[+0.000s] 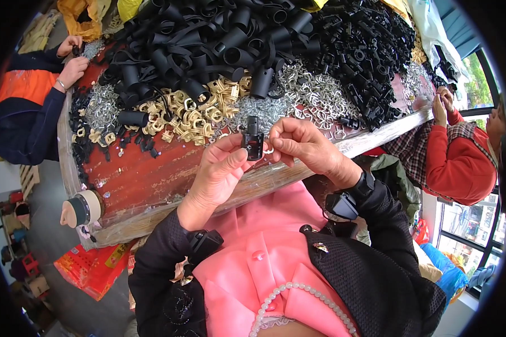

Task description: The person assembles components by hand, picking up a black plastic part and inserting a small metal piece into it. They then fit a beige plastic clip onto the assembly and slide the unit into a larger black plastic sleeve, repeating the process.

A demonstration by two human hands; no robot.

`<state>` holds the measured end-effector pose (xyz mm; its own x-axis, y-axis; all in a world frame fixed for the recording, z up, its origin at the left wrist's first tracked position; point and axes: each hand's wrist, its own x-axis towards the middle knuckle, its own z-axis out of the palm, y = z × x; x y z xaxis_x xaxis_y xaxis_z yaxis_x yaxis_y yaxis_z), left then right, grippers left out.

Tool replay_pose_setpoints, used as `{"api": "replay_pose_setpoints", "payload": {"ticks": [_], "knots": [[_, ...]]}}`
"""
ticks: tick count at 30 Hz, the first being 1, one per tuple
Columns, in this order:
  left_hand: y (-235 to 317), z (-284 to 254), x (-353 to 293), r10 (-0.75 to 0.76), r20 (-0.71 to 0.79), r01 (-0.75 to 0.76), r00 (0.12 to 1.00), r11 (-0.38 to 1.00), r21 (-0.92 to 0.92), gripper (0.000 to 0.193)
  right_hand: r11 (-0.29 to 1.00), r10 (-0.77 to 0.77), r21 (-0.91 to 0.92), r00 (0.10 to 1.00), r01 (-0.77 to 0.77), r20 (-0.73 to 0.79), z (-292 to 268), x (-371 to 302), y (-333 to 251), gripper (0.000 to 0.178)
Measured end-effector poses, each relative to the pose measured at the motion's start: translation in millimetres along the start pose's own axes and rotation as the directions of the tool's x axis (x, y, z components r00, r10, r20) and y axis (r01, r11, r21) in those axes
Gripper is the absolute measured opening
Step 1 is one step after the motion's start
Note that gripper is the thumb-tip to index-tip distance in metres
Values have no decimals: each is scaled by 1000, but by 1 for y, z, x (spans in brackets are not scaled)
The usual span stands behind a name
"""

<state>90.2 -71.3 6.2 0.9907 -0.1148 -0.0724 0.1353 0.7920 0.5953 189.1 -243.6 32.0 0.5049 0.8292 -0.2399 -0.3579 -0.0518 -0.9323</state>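
My left hand [218, 175] holds a small black plastic fitting [253, 145] upright between thumb and fingers, above the table's near edge. Close to its right side, my right hand [314, 147] has thumb and forefinger pinched together; whatever lies between them is too small to make out. Behind my hands are piles of loose parts: cream-coloured plastic pieces [192, 117], small shiny metal bits [260, 112] and bent metal clips [315, 92]. Farther back lie a big heap of black tubes with straps [239, 57] and, to its right, a heap of small black fittings [361, 55].
The red worn tabletop [146, 180] has a wooden edge [130, 227]. A tape-wrapped roll [84, 209] sits at its left corner. One co-worker [28, 106] works at the left, another in red [461, 151] at the right. A red bag [93, 269] lies below the left corner.
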Motion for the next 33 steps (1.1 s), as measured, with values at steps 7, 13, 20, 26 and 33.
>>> {"api": "replay_pose_setpoints", "payload": {"ticks": [7,13,20,26,33], "knots": [[-4,-1,-4,15,-42,-14,999,1000,20,31,995,-63,-72,998,65,30,0,-4,2,11],[-7,12,-5,24,-60,-25,998,999,-19,26,965,-176,-217,978,149,-113,13,-14,3,12],[0,15,-5,-88,12,89,996,993,-74,29,961,-263,-108,962,255,-69,16,-11,1,13],[1,14,-8,-124,4,124,992,984,-128,32,932,-311,-204,950,301,-19,18,-11,-1,13],[-1,15,-16,-166,-29,158,986,970,-186,33,801,-391,-474,919,365,47,19,-14,-6,13]]}}
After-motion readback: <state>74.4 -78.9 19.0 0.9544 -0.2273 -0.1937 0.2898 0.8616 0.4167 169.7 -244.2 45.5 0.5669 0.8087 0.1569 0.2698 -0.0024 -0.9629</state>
